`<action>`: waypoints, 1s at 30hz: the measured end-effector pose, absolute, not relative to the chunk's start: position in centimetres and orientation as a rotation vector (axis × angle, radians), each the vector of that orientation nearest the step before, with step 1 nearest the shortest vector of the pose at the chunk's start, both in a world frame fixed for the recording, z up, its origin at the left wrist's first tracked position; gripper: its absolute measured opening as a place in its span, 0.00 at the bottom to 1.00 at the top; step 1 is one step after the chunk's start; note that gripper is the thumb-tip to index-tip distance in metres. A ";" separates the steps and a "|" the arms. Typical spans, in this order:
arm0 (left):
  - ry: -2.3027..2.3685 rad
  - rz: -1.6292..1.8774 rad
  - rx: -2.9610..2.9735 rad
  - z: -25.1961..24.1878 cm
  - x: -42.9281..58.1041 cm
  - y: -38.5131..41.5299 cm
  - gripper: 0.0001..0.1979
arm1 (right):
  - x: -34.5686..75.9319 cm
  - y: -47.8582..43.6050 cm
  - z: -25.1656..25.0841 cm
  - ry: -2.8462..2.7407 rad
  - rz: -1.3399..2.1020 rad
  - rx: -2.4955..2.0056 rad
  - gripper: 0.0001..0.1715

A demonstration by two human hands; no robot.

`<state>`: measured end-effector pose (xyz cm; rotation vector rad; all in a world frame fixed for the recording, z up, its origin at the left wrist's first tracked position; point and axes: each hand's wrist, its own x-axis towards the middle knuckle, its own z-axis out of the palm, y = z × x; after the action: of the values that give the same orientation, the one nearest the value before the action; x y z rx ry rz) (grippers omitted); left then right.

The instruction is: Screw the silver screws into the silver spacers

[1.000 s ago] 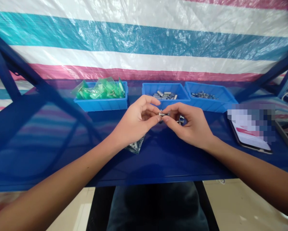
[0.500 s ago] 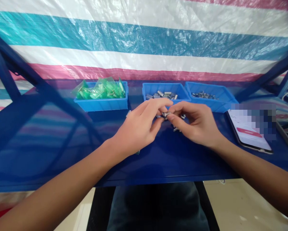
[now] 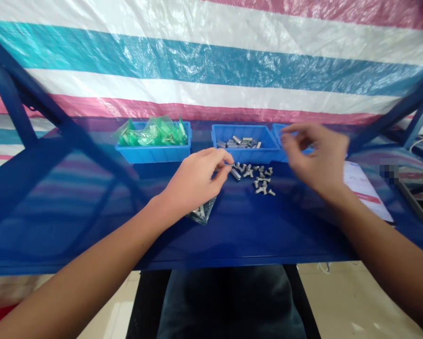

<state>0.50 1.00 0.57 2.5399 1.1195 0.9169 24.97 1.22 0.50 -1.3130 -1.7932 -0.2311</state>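
My left hand (image 3: 202, 181) hovers over the bench with thumb and forefinger pinched. Something small and grey shows at its fingertips, too little seen to name. Beside those fingertips lies a silver metal cylinder (image 3: 235, 174). Several small screws (image 3: 262, 181) with wide heads are scattered to the right of it. Partly under my left hand is a clear plastic bag (image 3: 203, 212) with metal pieces inside. My right hand (image 3: 315, 157) is raised in front of the right blue bin (image 3: 277, 134), fingers curled and smeared by motion; whether it holds anything is unclear.
A middle blue bin (image 3: 244, 155) holds metal cylinders. The left blue bin (image 3: 155, 154) is heaped with green pieces in clear bags. A phone (image 3: 368, 190) lies at the right, partly behind my right forearm. Blue frame struts (image 3: 45, 84) slant up at both sides.
My hands were together over the screws and have parted. The right one has moved right and up to the right bin; the left one has drawn slightly left, uncovering the screws.
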 end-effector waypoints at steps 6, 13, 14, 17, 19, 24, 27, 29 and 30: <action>1.132 0.884 2.527 0.3 0.4 1.3 0.08 | 21.3 0.2 -0.9 -2.423 -0.077 -1.372 0.10; 1.118 0.827 2.537 0.4 0.5 1.2 0.09 | 21.9 0.8 -0.9 -2.505 0.083 -1.427 0.11; 1.118 0.823 2.537 0.4 0.5 1.2 0.09 | 21.9 0.8 -1.0 -2.496 0.073 -1.427 0.10; 1.104 0.816 2.537 0.3 0.5 1.3 0.09 | 21.9 0.8 -1.1 -2.474 0.034 -1.429 0.07; 1.086 0.820 2.543 0.3 0.4 1.3 0.09 | 21.9 0.7 -1.2 -2.462 0.021 -1.402 0.06; 1.034 0.811 2.557 0.5 0.5 1.1 0.09 | 21.4 0.1 -1.2 -2.342 0.154 -1.188 0.07; 0.987 0.797 2.489 0.7 0.8 0.7 0.09 | 20.7 -0.4 -1.1 -2.233 0.243 -1.096 0.13; 0.978 0.779 2.404 0.8 1.1 0.5 0.09 | 20.4 -0.8 -1.1 -2.201 0.255 -1.083 0.14; 0.996 0.776 2.367 0.8 1.2 0.4 0.10 | 20.2 -1.0 -1.1 -2.199 0.252 -1.081 0.14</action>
<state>1.17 0.43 0.81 2.3670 0.9961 0.7758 20.18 -1.00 -1.10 -1.0813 -2.1987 0.2525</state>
